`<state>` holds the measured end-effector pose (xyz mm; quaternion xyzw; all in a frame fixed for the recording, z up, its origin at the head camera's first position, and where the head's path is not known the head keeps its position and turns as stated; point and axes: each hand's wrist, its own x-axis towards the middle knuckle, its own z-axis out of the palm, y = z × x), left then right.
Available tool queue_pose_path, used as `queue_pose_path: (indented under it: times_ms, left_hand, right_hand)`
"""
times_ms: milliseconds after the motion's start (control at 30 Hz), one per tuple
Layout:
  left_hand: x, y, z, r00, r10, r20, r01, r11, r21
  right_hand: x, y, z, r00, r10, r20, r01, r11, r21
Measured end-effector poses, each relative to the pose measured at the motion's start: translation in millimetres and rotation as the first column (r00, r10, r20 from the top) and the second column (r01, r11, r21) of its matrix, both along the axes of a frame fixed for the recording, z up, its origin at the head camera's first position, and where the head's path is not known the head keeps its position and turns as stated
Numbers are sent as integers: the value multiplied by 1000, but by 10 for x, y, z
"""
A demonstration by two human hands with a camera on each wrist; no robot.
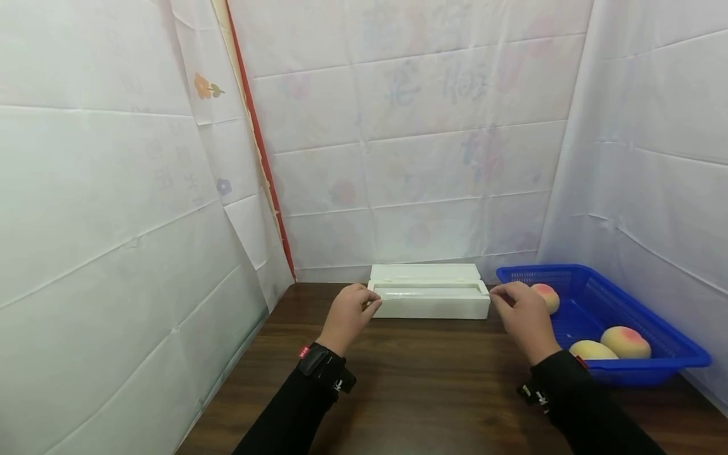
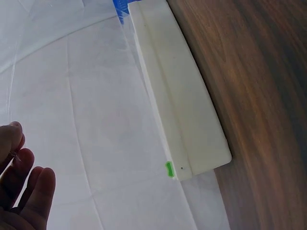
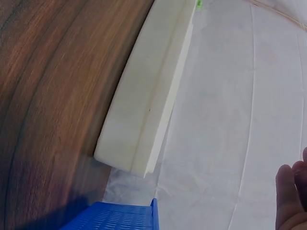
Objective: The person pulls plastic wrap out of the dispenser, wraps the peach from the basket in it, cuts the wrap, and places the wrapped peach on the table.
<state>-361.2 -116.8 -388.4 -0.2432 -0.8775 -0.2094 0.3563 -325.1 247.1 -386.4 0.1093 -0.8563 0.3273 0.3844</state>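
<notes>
A long white cling film dispenser [image 1: 432,308] stands at the back of the table, its lid [image 1: 425,272] raised behind it. Clear cling film [image 2: 11,81] shows faintly in the left wrist view and runs to the left hand [image 1: 348,316], which pinches its edge between thumb and forefinger near the dispenser's left end. By the right end, the right hand [image 1: 526,319] holds thumb and forefinger together in the same pinch, apparently on the film's other corner. Only some fingers [image 3: 287,194] of that hand appear in the right wrist view, and the film there is too transparent to make out.
To the right sits a blue plastic basket [image 1: 677,355] with two peaches [image 1: 625,342] and a yellow fruit [image 1: 593,350] inside. White sheeting [image 1: 421,158] hangs behind and on both sides of the dark wooden table [image 1: 421,385].
</notes>
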Motion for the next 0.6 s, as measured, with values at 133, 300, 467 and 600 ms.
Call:
queue_pose_path:
  times_ms: [133, 300, 467, 600]
  left_hand:
    - [7, -22, -46, 1000, -12, -21, 12, 1000, 5]
    - [34, -32, -53, 999, -21, -41, 21, 1000, 4]
    - [49, -23, -66, 998, -25, -50, 25, 1000, -6]
    - [77, -21, -68, 998, -34, -54, 34, 999, 10]
  right_hand:
    - [30, -19, -5, 999, -10, 33, 10, 1000, -12]
    - [48, -23, -33, 1000, -4, 31, 4, 1000, -6]
    - [68, 6, -79, 1000, -9, -6, 9, 1000, 17]
    - [80, 9, -98, 999, -17, -42, 18, 999, 28]
